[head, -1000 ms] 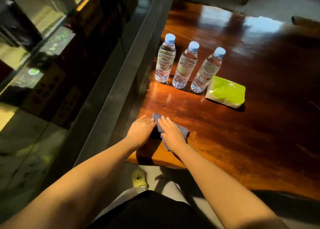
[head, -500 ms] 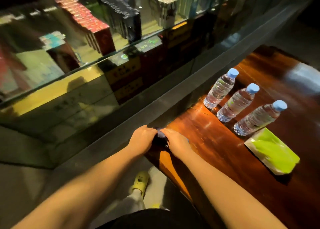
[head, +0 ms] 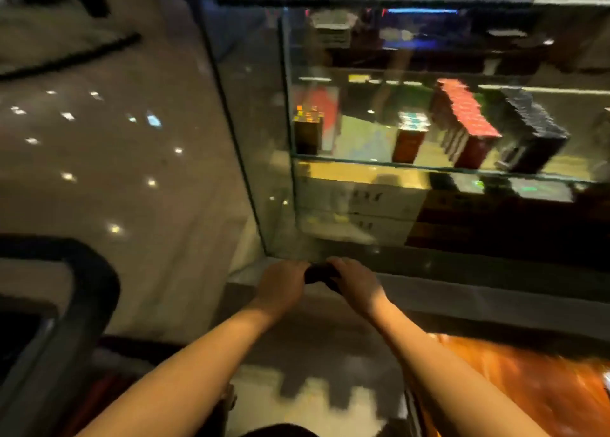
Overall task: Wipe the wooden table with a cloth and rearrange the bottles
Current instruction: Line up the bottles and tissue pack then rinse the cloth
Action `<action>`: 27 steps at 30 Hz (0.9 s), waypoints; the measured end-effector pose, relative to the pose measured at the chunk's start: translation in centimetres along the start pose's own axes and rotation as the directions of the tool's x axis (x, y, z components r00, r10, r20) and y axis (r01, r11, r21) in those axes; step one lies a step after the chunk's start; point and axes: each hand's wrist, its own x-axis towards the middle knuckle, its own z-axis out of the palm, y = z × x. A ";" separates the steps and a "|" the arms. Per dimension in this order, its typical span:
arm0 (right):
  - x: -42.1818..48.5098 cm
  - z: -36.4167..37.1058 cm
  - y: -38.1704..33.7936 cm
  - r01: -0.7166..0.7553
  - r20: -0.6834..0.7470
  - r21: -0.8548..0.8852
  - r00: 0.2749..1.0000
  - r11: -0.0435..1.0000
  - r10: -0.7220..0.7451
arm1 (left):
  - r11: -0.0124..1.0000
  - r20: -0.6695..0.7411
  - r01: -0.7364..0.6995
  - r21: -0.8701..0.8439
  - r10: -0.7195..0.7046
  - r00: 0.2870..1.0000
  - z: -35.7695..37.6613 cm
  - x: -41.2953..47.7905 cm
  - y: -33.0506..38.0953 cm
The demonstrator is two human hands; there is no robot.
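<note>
My left hand and my right hand are both closed on a small dark cloth, bunched between them in the air off the table's left end, in front of a glass cabinet. Only a corner of the glossy wooden table shows at the lower right. The bottles are out of view. The picture is blurred by motion.
A glass display cabinet with stacked boxes on its shelves stands straight ahead. Pale floor with light spots lies to the left. A dark curved object sits at the lower left.
The view has swung left, away from the table; bottles and green packet have left the frame. Both hands carried the cloth off the table's corner into the air.
</note>
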 end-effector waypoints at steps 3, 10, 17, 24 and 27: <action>3.8 -0.4 -7.6 0.181 -0.002 0.052 0.983 0.982 -0.181 | 0.972 -0.106 0.226 -0.063 -0.231 0.967 -4.8 -3.2 -5.1; 7.7 -3.5 -23.8 0.618 -0.141 0.167 0.786 0.769 -0.601 | 0.826 -0.495 0.447 -0.343 -0.563 0.662 -15.9 -12.6 -12.0; 4.6 0.1 -42.8 0.908 -0.145 0.081 0.418 0.410 -0.897 | 0.690 -0.637 0.557 -0.462 -0.695 0.332 -20.2 -27.6 -20.5; 0.0 9.1 -54.8 0.965 0.034 0.178 0.190 0.193 -0.981 | 0.458 -0.586 0.762 -0.457 -0.800 0.129 -18.4 -39.8 -25.8; -2.2 12.2 -57.9 0.969 0.079 0.205 0.122 0.136 -0.989 | 0.376 -0.550 0.794 -0.477 -0.833 0.065 -17.3 -43.7 -27.0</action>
